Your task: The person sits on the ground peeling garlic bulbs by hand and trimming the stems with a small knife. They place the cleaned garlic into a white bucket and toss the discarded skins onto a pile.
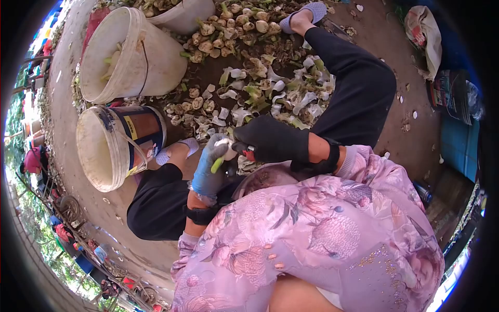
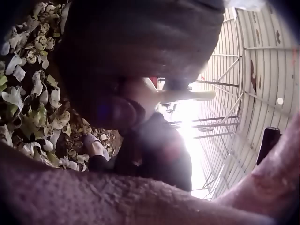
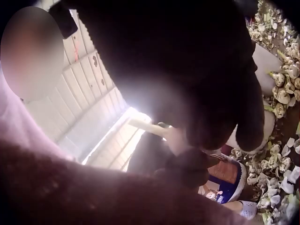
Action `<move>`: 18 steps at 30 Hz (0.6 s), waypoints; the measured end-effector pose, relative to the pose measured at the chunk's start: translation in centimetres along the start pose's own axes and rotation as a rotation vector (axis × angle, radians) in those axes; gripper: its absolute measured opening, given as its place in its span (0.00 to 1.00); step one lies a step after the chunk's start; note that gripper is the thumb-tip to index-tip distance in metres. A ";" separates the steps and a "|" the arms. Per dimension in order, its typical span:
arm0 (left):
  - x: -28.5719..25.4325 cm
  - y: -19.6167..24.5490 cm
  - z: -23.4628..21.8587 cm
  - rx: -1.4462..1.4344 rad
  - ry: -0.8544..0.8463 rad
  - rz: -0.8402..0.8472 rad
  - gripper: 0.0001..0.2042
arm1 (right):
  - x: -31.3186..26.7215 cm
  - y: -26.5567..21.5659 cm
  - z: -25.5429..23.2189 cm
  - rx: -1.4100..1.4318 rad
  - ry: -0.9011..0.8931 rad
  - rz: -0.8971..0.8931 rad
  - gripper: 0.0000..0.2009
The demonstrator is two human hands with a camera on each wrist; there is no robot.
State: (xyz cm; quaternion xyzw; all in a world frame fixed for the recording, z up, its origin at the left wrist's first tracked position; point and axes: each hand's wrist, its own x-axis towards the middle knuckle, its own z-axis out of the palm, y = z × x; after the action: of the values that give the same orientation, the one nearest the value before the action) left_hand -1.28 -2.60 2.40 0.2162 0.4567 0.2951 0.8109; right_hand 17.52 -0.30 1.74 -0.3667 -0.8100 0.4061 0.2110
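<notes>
In the head view my left hand [image 1: 210, 164], in a bluish glove, grips a pale bulb [image 1: 226, 147] whose short green stem [image 1: 217, 165] points toward my body. My right hand [image 1: 273, 139], in a black glove, meets the bulb from the other side with curled fingers that pinch at it. A red patch shows near its fingers. In the left wrist view the stem [image 2: 199, 95] sticks out past dark gloved fingers. The right wrist view has the bulb [image 3: 176, 140] partly hidden between both gloves. Both hands are above my lap.
White and green peelings [image 1: 254, 96] cover the ground between my legs, with a heap of stemmed bulbs [image 1: 228, 31] beyond. A large white bucket [image 1: 158, 57] holding pale pieces and a smaller paint bucket [image 1: 104, 148] stand at left. A sack [image 1: 425, 36] lies at far right.
</notes>
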 end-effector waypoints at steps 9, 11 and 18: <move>0.6 0.8 0.6 0.145 -0.083 -0.130 0.18 | -1.5 8.9 -0.4 -0.335 0.336 0.370 0.10; 1.4 -0.5 -0.1 0.427 0.059 0.087 0.17 | -1.6 8.6 -0.1 -0.353 0.363 0.452 0.10; 2.7 -1.1 0.2 1.189 0.231 0.536 0.16 | 0.3 6.5 1.4 0.300 0.170 0.290 0.06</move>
State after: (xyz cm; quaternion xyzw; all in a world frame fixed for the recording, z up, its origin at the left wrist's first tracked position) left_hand 0.31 -1.61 0.15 0.7003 0.5561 0.2057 0.3976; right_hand 19.16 1.84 -4.39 -0.4766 -0.6586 0.5158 0.2703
